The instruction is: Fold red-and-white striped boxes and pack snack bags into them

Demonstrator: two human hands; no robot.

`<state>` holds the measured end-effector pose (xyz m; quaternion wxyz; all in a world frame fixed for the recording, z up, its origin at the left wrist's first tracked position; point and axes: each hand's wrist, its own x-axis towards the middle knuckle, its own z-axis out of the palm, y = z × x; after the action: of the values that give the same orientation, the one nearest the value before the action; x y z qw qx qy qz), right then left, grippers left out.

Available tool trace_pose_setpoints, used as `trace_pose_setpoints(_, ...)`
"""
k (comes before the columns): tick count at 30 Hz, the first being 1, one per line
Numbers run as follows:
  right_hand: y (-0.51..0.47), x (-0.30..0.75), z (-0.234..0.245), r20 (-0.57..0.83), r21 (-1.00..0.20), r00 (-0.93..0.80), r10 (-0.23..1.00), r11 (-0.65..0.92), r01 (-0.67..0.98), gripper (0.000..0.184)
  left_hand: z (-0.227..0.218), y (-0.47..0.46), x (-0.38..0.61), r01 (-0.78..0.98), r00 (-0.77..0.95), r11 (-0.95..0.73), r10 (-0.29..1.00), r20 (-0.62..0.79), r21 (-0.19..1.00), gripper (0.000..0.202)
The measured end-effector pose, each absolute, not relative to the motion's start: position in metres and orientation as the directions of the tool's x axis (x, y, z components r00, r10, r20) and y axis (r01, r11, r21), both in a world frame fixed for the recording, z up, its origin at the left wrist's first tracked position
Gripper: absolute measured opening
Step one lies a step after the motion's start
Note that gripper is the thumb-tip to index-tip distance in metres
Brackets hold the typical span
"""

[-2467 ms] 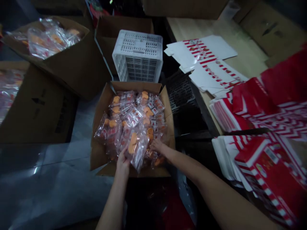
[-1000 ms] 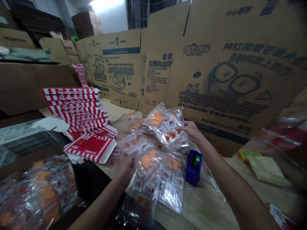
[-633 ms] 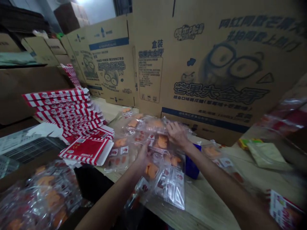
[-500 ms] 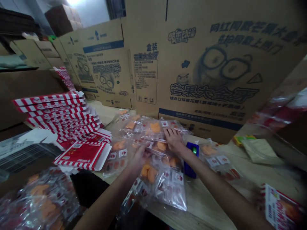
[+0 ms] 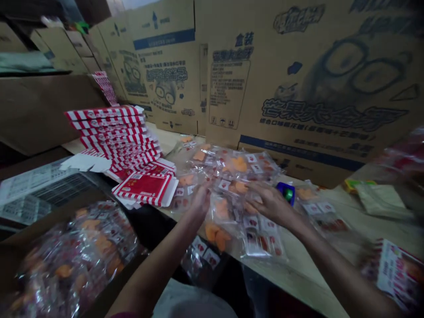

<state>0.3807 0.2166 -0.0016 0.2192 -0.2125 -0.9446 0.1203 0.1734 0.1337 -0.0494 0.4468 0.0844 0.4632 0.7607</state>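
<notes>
Got plastic packets (image 5: 221,210) smack between left fingers (image 5: 204,191) (can't tell if pinching) and spread right fingers (image 5: 260,191), with "芒果大金牙" on cardboard (image 5: 261,84) beyond.

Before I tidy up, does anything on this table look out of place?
Yes: a clear packet overhangs the near edge of the table, where it might slip off. The red-striped cartons are stacked unevenly.

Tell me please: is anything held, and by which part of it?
It cannot be told: left hand and right hand are at the clear packets, any grip unclear.
</notes>
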Motion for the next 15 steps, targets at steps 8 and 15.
trace_pose_setpoints(8, 0.097, 0.366, -0.068, 0.374, -0.467, -0.794, 0.478, 0.837, 0.284, 0.031, -0.138, -0.026, 0.162, 0.354, -0.769, 0.199, 0.618, 0.163, 0.914, 0.073)
trace_pose_setpoints(15, 0.073, 0.347, -0.071, 0.384, -0.648, -0.665, 0.64, 0.7, 0.299, 0.016, -0.173, -0.043, 0.154, 0.107, -0.706, 0.21, 0.704, -0.074, 0.972, 0.05)
